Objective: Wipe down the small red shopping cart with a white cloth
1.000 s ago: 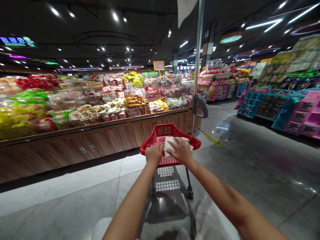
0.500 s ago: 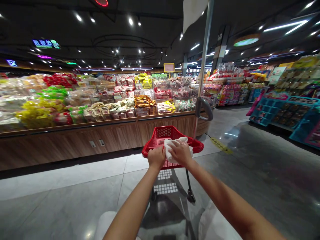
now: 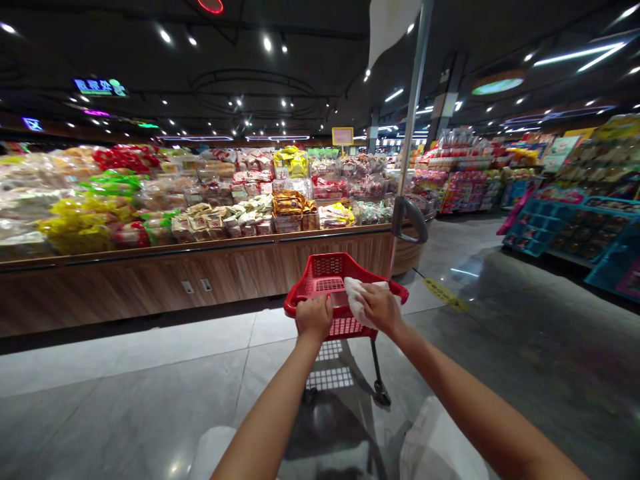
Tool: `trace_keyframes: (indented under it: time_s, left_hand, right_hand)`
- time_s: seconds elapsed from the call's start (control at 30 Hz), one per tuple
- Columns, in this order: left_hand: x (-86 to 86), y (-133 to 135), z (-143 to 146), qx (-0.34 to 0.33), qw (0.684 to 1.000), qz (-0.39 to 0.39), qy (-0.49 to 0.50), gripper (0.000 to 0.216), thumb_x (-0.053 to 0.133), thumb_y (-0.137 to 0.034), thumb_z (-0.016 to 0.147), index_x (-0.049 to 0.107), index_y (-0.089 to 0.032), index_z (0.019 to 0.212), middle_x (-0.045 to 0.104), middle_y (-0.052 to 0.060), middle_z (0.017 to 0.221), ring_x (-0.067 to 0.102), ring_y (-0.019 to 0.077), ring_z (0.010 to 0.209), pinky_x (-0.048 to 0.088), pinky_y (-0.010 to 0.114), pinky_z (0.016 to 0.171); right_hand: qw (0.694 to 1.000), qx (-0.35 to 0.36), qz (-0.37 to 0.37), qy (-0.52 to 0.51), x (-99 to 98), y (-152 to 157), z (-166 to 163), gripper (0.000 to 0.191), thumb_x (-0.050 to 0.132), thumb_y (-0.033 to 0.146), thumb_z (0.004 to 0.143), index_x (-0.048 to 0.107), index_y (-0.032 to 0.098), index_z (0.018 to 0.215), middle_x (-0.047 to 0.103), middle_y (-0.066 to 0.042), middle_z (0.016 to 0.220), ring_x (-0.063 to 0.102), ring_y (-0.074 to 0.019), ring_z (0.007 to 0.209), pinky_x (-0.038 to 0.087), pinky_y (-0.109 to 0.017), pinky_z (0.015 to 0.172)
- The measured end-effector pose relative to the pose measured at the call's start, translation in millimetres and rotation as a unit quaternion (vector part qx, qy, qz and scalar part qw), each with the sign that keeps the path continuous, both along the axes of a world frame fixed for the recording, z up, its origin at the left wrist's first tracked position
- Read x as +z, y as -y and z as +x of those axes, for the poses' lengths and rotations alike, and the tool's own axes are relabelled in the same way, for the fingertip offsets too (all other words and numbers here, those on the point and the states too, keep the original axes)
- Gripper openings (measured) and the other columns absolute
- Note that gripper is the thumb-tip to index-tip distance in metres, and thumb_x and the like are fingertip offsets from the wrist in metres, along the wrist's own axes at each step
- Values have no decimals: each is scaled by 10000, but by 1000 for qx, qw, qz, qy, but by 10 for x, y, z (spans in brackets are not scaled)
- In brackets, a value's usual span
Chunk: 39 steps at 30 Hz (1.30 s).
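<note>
Spotlights (image 3: 267, 44) glare against dark ceiling (image 3: 320, 20); floor (image 3: 500, 333) shows bright reflections

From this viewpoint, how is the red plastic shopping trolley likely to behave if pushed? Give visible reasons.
The red plastic trolley will probably roll easily, having dark wheels on a shiny grey floor. Probably light for its size, given its openwork walls. Pushed only by the left hand, whose grip is off-centre, it might swerve.

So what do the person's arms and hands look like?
No gloves: the left hand and right hand are bare. No sleeves show on the left forearm or right forearm, and I see no watch or bracelet. The fingers are too small here to tell about rings.
</note>
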<state>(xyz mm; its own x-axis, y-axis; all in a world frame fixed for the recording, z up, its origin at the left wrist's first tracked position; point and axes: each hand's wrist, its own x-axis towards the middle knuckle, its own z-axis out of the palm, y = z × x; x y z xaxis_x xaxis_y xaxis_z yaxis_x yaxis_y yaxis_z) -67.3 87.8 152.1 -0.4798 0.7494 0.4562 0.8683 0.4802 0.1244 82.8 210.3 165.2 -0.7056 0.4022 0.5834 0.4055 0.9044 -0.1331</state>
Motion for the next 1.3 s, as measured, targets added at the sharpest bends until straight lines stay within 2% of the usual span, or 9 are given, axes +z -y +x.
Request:
trace_keyframes:
  time_s: [0.17, 0.43, 0.57, 0.73, 0.83, 0.9, 1.07, 1.2, 1.3]
  left_hand:
    - [41, -34, -31, -30, 999, -11, 4, 404, 263, -304, 942, 636, -150, 914, 687, 129, 869, 614, 252, 844, 362, 360, 761]
    - [27, 31, -28, -27, 999, -15, -16, 440, 233, -359, 956, 624, -163, 1008, 692, 117, 873, 618, 244, 847, 373, 363, 777]
    - [-30, -43, 38, -7, 1000, 12, -10, 412, 278, -319, 935, 644, -145, 1005, 690, 125, 861, 622, 267, 841, 389, 389, 778]
    - [-69, -35, -48, -75, 981, 171, 48, 469, 286, -299, 937, 414, -156, 1365, 637, 130, 1158, 622, 236, 946, 437, 380, 827]
    - [20, 26, -144, -82, 936, 323, 113, 504, 254, -283, 948, 254, -216, 1447, 527, 110, 1322, 583, 200, 1071, 447, 370, 912]
    - [127, 53, -142, -71, 926, 348, 130, 495, 287, -318, 948, 270, -240, 1437, 494, 98, 1353, 532, 204, 1163, 427, 383, 974]
    - [343, -80, 230, -150, 976, 153, 45, 505, 470, -462, 879, 437, -250, 1336, 503, 92, 1347, 393, 279, 1296, 300, 506, 1082]
    - [320, -328, 523, -169, 985, -10, -8, 693, 610, -632, 724, 473, -295, 1314, 488, 125, 1356, 410, 367, 1243, 263, 663, 1012]
    - [263, -409, 483, -180, 981, -51, -49, 692, 629, -603, 730, 456, -308, 1331, 472, 134, 1365, 432, 360, 1210, 319, 628, 980]
  right_hand:
    - [999, 40, 20, 10, 45, 295, -382, 341, 441, 334, 941, 599, 265, 1235, 581, -61, 1295, 491, -244, 1197, 331, -436, 1028]
    - [1000, 21, 13, -12, -41, -94, 100, 363, 388, 321, 963, 595, 221, 1245, 596, -59, 1277, 535, -217, 1145, 387, -358, 979]
    - [1000, -3, 16, -16, -66, 17, 11, 361, 410, 337, 951, 598, 233, 1242, 600, -59, 1271, 520, -257, 1156, 379, -405, 979]
    - [998, 55, 17, -9, -30, 345, -329, 358, 441, 302, 928, 587, 238, 1249, 577, -77, 1296, 454, -283, 1226, 288, -490, 1049]
    - [989, 142, -35, -8, 47, 282, -339, 393, 451, 240, 890, 566, 259, 1266, 586, -58, 1286, 466, -254, 1227, 275, -487, 1070]
    - [977, 193, -81, -44, 98, 117, -268, 431, 419, 185, 857, 574, 266, 1251, 603, -38, 1264, 499, -229, 1202, 306, -459, 1063]
    - [975, 46, -105, -188, 22, -255, -66, 373, 374, 148, 821, 666, 189, 1049, 676, -81, 1082, 599, -222, 1023, 429, -385, 928]
    - [994, -41, -20, -102, -214, -263, 2, 339, 346, 198, 896, 674, 182, 813, 679, -71, 751, 608, -207, 733, 426, -342, 775]
    - [995, -49, 49, -68, -328, -267, 25, 366, 315, 224, 927, 669, 169, 848, 667, -69, 742, 587, -201, 708, 394, -331, 732]
